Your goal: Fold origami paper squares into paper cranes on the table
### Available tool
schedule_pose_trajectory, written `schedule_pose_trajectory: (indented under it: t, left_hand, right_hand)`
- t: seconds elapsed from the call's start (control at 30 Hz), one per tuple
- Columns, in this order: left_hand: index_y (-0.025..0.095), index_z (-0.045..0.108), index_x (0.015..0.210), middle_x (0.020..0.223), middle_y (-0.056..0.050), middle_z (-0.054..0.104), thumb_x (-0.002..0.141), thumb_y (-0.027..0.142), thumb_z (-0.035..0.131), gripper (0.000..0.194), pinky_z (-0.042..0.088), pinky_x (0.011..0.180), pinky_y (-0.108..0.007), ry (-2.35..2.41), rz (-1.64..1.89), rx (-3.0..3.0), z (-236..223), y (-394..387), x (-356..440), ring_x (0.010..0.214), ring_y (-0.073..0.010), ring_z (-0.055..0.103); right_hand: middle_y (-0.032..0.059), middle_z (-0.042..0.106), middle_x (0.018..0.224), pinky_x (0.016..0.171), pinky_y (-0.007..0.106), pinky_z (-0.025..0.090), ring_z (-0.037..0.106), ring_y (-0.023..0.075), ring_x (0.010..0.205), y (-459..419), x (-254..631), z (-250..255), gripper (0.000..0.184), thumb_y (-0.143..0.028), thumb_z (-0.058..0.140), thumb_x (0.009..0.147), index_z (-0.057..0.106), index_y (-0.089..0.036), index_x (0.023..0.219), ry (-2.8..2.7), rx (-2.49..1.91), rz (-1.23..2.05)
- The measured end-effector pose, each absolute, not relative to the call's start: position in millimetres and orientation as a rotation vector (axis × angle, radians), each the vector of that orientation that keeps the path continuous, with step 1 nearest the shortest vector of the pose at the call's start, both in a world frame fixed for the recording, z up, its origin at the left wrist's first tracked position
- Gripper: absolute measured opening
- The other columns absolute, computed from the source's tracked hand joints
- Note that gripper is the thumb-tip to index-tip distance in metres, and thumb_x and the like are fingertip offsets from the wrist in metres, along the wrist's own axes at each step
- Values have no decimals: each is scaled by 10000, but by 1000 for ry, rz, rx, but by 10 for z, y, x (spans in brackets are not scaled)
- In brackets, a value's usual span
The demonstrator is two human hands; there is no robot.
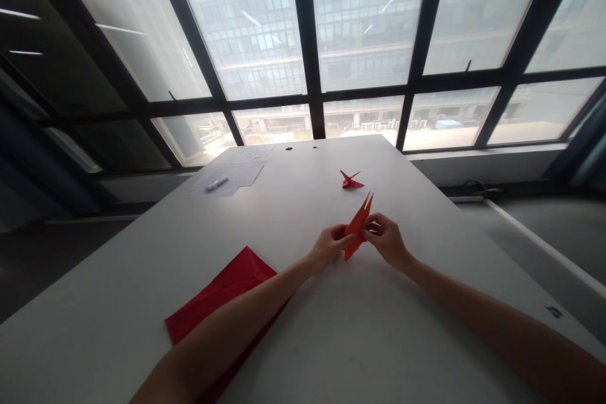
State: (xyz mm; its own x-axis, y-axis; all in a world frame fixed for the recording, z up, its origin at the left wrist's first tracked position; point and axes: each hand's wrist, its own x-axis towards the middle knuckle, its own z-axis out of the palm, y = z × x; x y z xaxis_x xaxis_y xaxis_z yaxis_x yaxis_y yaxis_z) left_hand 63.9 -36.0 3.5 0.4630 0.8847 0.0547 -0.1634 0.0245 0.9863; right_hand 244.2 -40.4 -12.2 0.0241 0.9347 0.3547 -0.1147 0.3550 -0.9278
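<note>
While the left hand and right hand pinch a part-folded red origami piece, a finished-looking paper crane sits at twelve o'clock, a flat red sheet at eight.

The left forearm covers part of the red sheet and runs off the near edge. The left hand and right hand hide the origami's middle. Print on the far papers is too small to read.
</note>
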Motion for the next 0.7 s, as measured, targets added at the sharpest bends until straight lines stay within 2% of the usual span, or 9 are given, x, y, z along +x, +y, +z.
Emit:
schedule_pose_trajectory:
  t: [0.13, 0.2, 0.3, 0.4, 0.5, 0.7]
  left_hand:
    - [127, 668, 966, 883, -97, 728, 683, 402, 818, 422, 503, 711, -288, 803, 1009, 1269, 5, -361, 637, 797, -203, 672]
    - [134, 663, 934, 868, -86, 723, 690, 414, 810, 400, 499, 695, -274, 808, 1033, 1261, -9, -354, 638, 780, -190, 665]
    - [137, 662, 923, 889, -84, 717, 715, 457, 780, 399, 502, 698, -272, 816, 1066, 1241, -12, -345, 639, 795, -189, 666]
    - [158, 640, 973, 915, -78, 714, 712, 474, 777, 432, 515, 693, -290, 810, 1076, 1190, 1, -347, 637, 801, -199, 677]
    - [148, 650, 913, 872, -70, 715, 697, 470, 788, 412, 520, 686, -296, 829, 1068, 1187, 10, -359, 636, 769, -197, 675]
    - [115, 700, 875, 823, -84, 722, 741, 482, 747, 393, 493, 670, -275, 838, 1019, 1317, -16, -376, 632, 750, -191, 657]
  right_hand:
    - [-27, 620, 774, 531, 283, 543, 607, 138, 591, -408, 2439, -80, 554, -343, 772, 696, 469, -224, 1145, -1186, -856, 1023]
    - [-48, 597, 705, 537, 285, 536, 595, 136, 570, -398, 2452, -62, 628, -337, 774, 689, 456, -206, 1214, -1160, -876, 1055]
    - [-29, 604, 705, 529, 281, 514, 588, 135, 569, -383, 2471, -49, 555, -348, 767, 682, 534, -174, 1156, -1155, -905, 1091]
    - [30, 657, 783, 527, 278, 494, 595, 144, 603, -388, 2472, -48, 397, -355, 752, 686, 622, -155, 1003, -1200, -924, 1094]
    - [50, 677, 798, 531, 274, 483, 586, 145, 619, -405, 2459, -51, 280, -347, 740, 695, 660, -149, 876, -1245, -934, 1089]
    - [35, 669, 748, 512, 260, 459, 561, 135, 595, -409, 2440, -87, 219, -330, 719, 724, 686, -151, 847, -1364, -900, 1103]
